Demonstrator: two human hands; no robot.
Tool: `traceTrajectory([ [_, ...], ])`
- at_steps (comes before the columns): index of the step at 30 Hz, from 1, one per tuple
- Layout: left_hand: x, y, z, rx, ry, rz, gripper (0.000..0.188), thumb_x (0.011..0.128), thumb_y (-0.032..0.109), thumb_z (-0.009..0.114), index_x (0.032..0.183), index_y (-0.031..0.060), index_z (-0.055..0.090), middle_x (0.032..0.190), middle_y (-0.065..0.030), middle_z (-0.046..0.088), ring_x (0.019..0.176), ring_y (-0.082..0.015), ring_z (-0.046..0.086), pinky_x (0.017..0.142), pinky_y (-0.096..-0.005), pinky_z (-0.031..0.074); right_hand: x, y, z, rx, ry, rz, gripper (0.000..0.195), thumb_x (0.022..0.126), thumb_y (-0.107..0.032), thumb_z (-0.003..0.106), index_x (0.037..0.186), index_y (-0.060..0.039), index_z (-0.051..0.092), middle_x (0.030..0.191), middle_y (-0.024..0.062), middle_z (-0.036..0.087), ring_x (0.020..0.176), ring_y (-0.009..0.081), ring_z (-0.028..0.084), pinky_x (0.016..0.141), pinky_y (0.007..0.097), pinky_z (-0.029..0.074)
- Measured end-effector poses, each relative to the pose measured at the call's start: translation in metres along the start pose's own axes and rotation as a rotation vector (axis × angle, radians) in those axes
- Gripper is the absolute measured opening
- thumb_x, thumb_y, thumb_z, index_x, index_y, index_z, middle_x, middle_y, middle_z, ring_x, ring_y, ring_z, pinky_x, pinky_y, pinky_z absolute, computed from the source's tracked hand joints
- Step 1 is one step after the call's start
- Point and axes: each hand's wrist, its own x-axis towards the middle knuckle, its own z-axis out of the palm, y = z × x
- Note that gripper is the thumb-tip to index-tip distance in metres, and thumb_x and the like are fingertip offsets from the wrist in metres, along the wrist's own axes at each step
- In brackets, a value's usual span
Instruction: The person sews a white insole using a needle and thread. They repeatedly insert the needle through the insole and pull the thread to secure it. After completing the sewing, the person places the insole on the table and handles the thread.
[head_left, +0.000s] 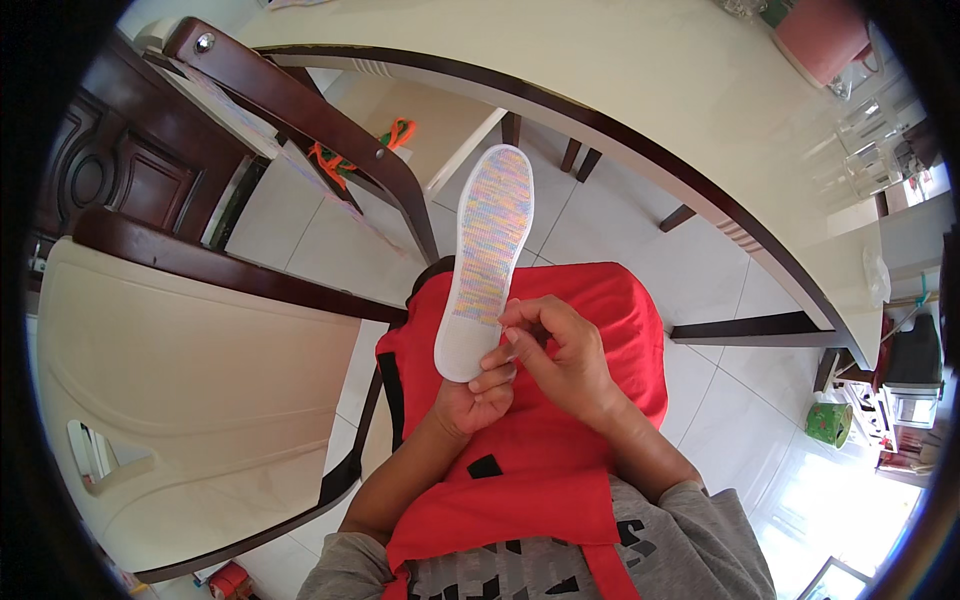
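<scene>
An insole (487, 247), white at the rim, stands nearly upright over my lap. Pastel pink, yellow and blue stitching covers it from the toe to below the middle, while the heel part is plain white mesh. My left hand (476, 397) grips the heel from below, with its fingers at the right edge. Close by, my right hand (566, 349) has thumb and forefinger drawn together at that edge, where the stitching stops. Any needle or thread between those fingertips is too small to make out. A red apron (577, 420) covers my lap.
A pale table (600, 60) with a dark edge curves ahead. Orange and green cord (397, 133) lies in an open drawer (442, 112). Chairs (210, 390) stand at my left. A pink container (821, 37) and glass cups (870, 161) sit on the table's right. A green bin (829, 425) is on the floor.
</scene>
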Motion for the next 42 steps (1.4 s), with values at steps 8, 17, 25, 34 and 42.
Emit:
traceTrajectory([
  [8, 0.001, 0.0, 0.002, 0.068, 0.02, -0.009, 0.03, 0.098, 0.027, 0.046, 0.118, 0.0051, 0.048, 0.079, -0.0021, 0.046, 0.053, -0.0077, 0.042, 0.043, -0.0205, 0.033, 0.001, -0.002, 0.002, -0.012, 0.017, 0.04, 0.017, 0.085, 0.003, 0.06, 0.101, -0.0008, 0.057, 0.085, 0.0083, 0.061, 0.074, 0.0145, 0.063, 0.062, 0.0262, 0.051],
  [17, -0.001, 0.0, 0.001, 0.07, 0.034, -0.007, 0.03, 0.098, 0.028, 0.046, 0.12, 0.0067, 0.048, 0.079, -0.002, 0.046, 0.053, -0.0076, 0.042, 0.044, -0.0206, 0.033, 0.002, -0.002, 0.003, -0.019, 0.024, 0.078, 0.015, 0.086, 0.002, 0.06, 0.1, -0.0008, 0.057, 0.079, 0.0042, 0.062, 0.072, 0.0085, 0.061, 0.061, 0.0223, 0.048],
  [25, 0.0, -0.001, 0.002, 0.076, 0.027, -0.009, 0.031, 0.098, 0.027, 0.046, 0.121, 0.0056, 0.047, 0.079, -0.0019, 0.045, 0.053, -0.0077, 0.041, 0.044, -0.0205, 0.033, 0.001, -0.002, 0.001, 0.002, 0.02, 0.09, 0.016, 0.084, 0.003, 0.061, 0.099, 0.0001, 0.057, 0.082, 0.009, 0.06, 0.07, 0.0139, 0.062, 0.06, 0.0264, 0.051],
  [34, -0.001, 0.0, -0.002, 0.217, 0.074, 0.061, 0.029, 0.096, 0.022, 0.049, 0.12, 0.0048, 0.048, 0.08, -0.0024, 0.045, 0.053, -0.008, 0.041, 0.044, -0.0198, 0.035, 0.001, -0.012, -0.002, -0.059, 0.011, 0.136, 0.016, 0.083, 0.003, 0.06, 0.098, -0.0002, 0.057, 0.079, 0.0078, 0.059, 0.066, 0.0124, 0.061, 0.058, 0.0263, 0.05],
  [42, 0.013, -0.015, 0.019, 0.843, 0.327, 0.368, 0.034, 0.097, 0.016, 0.051, 0.13, 0.008, 0.049, 0.088, -0.0001, 0.057, 0.062, -0.0076, 0.053, 0.049, -0.0191, 0.043, 0.005, 0.01, -0.004, 0.096, 0.036, 0.214, 0.024, 0.082, 0.002, 0.062, 0.105, 0.0003, 0.054, 0.086, 0.0118, 0.063, 0.071, 0.0166, 0.064, 0.061, 0.0292, 0.052],
])
